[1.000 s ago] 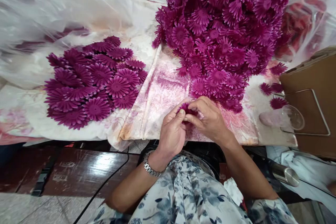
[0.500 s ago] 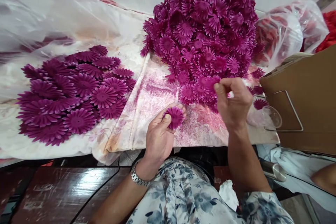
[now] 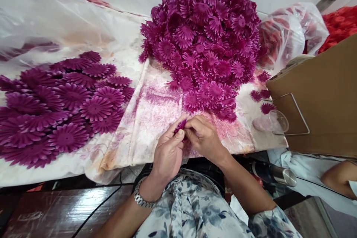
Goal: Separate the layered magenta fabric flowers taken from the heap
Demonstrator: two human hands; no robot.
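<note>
My left hand [image 3: 168, 153] is closed on a small purple artificial flower [image 3: 180, 125], pinched between thumb and fingers near the table's front edge. My right hand [image 3: 205, 137] meets it from the right, its thumb and fingertips pressed together at the flower's edge. Whether another petal piece sits between those fingertips is hidden. Just beyond my hands rises a tall heap of loose purple flower pieces [image 3: 199, 50]. To the left lies a flatter pile of larger, layered purple flowers [image 3: 69, 104].
A stained pale cloth [image 3: 125, 139] covers the table. At the right stand a clear plastic cup [image 3: 275, 121], lying tilted, a wire stand [image 3: 299, 113] and a cardboard box [image 3: 323, 96]. Red flowers in a plastic bag [image 3: 287, 33] lie behind. Another person's arm [image 3: 338, 178] shows at lower right.
My right hand has come from the heap's near edge, down and left, to the flower in my left hand. That flower now looks squeezed and partly covered. The view has shifted slightly right.
</note>
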